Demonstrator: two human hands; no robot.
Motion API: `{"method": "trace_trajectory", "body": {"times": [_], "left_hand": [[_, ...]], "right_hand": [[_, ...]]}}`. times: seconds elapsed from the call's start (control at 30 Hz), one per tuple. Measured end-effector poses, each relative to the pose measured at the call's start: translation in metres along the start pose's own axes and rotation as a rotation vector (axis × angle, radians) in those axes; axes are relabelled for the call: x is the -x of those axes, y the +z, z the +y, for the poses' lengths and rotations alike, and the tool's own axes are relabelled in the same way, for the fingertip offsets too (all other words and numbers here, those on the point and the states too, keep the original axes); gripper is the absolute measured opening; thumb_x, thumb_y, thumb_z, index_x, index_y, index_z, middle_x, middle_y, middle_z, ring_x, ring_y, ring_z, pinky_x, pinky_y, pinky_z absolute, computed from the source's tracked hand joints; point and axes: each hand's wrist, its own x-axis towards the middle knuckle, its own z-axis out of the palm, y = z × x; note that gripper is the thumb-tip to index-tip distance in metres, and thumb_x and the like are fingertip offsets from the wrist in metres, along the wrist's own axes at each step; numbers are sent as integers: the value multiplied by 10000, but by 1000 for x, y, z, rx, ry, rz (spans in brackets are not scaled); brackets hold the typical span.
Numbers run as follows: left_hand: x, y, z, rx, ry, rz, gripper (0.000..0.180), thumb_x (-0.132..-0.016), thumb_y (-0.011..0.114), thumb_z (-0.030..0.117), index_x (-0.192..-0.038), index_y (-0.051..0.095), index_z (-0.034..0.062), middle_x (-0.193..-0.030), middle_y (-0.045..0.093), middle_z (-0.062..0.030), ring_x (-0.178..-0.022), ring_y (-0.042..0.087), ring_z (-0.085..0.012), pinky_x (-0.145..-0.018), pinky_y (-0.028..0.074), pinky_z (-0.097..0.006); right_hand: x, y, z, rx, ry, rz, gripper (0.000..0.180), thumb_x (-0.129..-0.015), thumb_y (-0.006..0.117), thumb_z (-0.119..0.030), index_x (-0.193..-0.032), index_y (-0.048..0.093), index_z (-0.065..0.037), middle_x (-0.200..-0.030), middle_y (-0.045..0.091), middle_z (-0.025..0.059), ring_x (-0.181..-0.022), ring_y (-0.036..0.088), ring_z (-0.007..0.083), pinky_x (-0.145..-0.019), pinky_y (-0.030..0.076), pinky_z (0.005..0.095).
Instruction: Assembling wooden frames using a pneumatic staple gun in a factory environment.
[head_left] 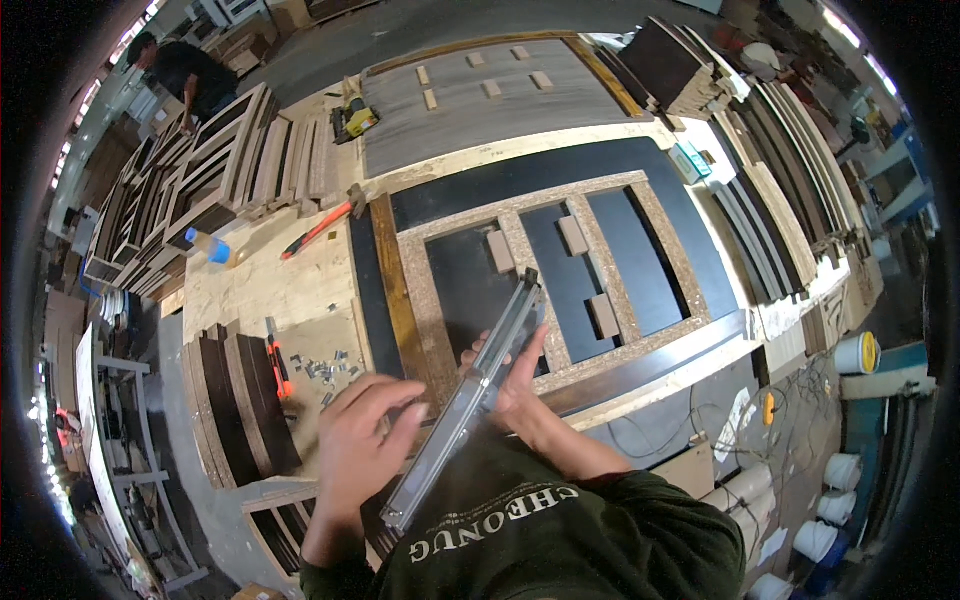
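A long metal drawer slide (pixel 455 410) slants in front of my body, its upper end over the panel work and its lower end near my shirt. My right hand (pixel 518 385) grips it around the middle, fingers on one side and thumb on the other. My left hand (pixel 362 435) hovers just left of the slide, thumb and fingers apart, with nothing in it. Beyond them a particleboard frame (pixel 418 290) lies on a black panel (pixel 460 195). Small wooden blocks (pixel 602 315) rest against its bars.
On the plywood bench (pixel 310 290) are a hammer (pixel 325 225), an orange-handled cutter (pixel 278 370), loose metal clips (pixel 320 368) and a bottle (pixel 207 245). A nail gun (pixel 355 118) lies farther back. Dark boards (pixel 235 405) stand at left. Another person (pixel 190 75) works at far left.
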Motion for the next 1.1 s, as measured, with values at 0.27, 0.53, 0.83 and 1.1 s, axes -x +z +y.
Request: {"method": "trace_trajectory", "body": {"times": [0.27, 0.53, 0.83, 1.1], "left_hand": [[49, -14, -24, 383, -146, 87, 432, -873, 567, 365, -927, 630, -59, -901, 602, -147, -843, 564, -201, -770, 438, -304], [80, 17, -36, 632, 97, 127, 947, -814, 229, 774, -920, 606, -88, -1007, 575, -234, -996, 542, -322, -900, 411, -428], [107, 22, -37, 582, 10, 453, 940, -825, 195, 766, -868, 591, -86, -917, 578, -230, -878, 567, -314, -832, 444, -393], [88, 42, -48, 417, 25, 448, 853, -853, 277, 715, -1034, 566, -67, -1028, 564, -193, -928, 550, -251, -820, 441, -343]], "right_hand": [[2, 2, -4, -31, -29, -2, 827, -608, 373, -911, -690, 500, -98, -504, 386, -26, -629, 465, 197, -550, 428, 329], [6, 3, 0, 129, 0, -73, 837, -590, 360, -927, -691, 505, -109, -464, 369, -30, -605, 474, 200, -560, 440, 339], [20, 29, 7, 272, -73, -108, 767, -616, 365, -912, -605, 419, -147, -474, 373, -61, -509, 435, 156, -561, 432, 299], [42, 50, 33, 360, 57, -143, 749, -634, 351, -908, -620, 396, -160, -526, 371, -26, -503, 420, 146, -554, 384, 286]]}}
